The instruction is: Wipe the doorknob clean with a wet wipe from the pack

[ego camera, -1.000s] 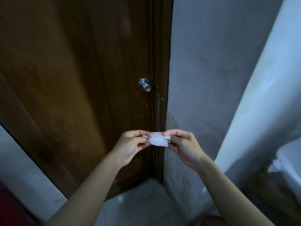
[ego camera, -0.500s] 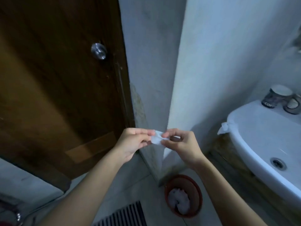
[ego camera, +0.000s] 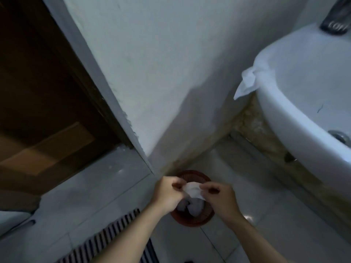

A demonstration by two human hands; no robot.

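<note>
A small crumpled white wet wipe is pinched between my left hand and my right hand. Both hands hold it directly above a round red-brown waste basket on the floor, which has white crumpled tissue inside. The brown wooden door fills the upper left; its doorknob is out of view. The wipe pack is not visible.
A white sink juts in at the right with a white wipe draped over its rim and a dark cup on top. A striped floor grate lies at lower left. White walls meet in a corner behind the basket.
My view has swung down and right, away from the doorknob. My hands, still holding the wipe together, now hang over the waste basket, which has come under them.
</note>
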